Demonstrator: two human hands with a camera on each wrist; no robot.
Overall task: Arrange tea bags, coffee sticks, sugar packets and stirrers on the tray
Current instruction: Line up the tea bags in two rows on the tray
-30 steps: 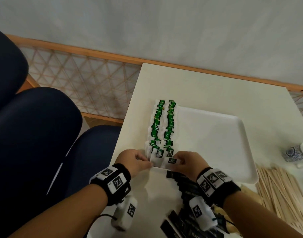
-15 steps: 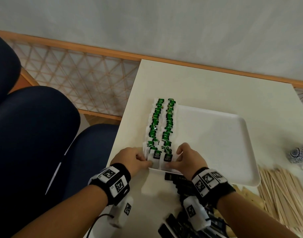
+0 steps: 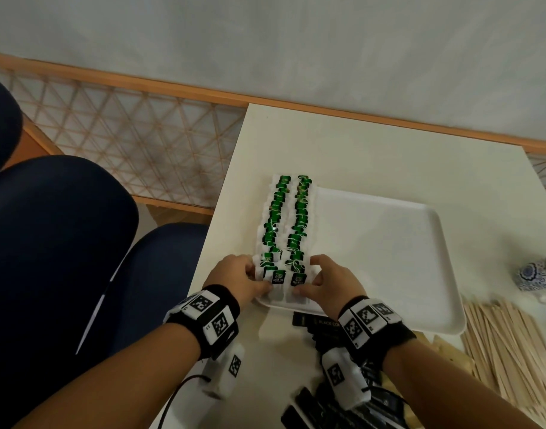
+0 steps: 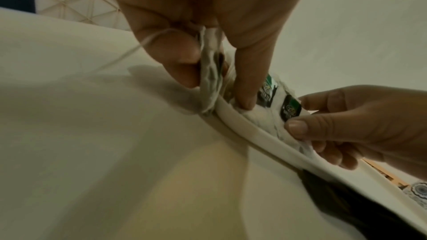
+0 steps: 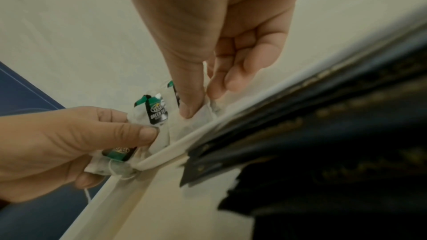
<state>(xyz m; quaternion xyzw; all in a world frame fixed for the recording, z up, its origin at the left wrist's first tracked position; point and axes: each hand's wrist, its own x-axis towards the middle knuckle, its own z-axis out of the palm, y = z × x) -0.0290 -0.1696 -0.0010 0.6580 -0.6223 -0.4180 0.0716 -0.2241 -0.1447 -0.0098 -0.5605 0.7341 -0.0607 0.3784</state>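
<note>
A white tray (image 3: 389, 258) lies on the table. Two rows of tea bags (image 3: 288, 224) with green tags run along its left side. My left hand (image 3: 256, 281) pinches the nearest tea bag of the left row (image 4: 210, 76) at the tray's near-left rim, thumb on one side and fingers on the other. My right hand (image 3: 309, 283) pinches the nearest tea bag of the right row (image 5: 198, 116), thumb on top and fingers curled behind it. Black coffee sticks (image 3: 321, 323) lie just in front of the tray, partly under my right wrist.
A heap of wooden stirrers (image 3: 507, 351) lies right of the tray's near corner. A blue-patterned cup (image 3: 538, 277) stands at the far right. Dark blue chairs (image 3: 64, 243) stand left of the table edge. A wooden lattice rail (image 3: 141, 134) runs behind.
Both hands have slid the two nearest tea bags forward and closer together at the near end of the rows. The right hand has moved onto the tray's near rim.
</note>
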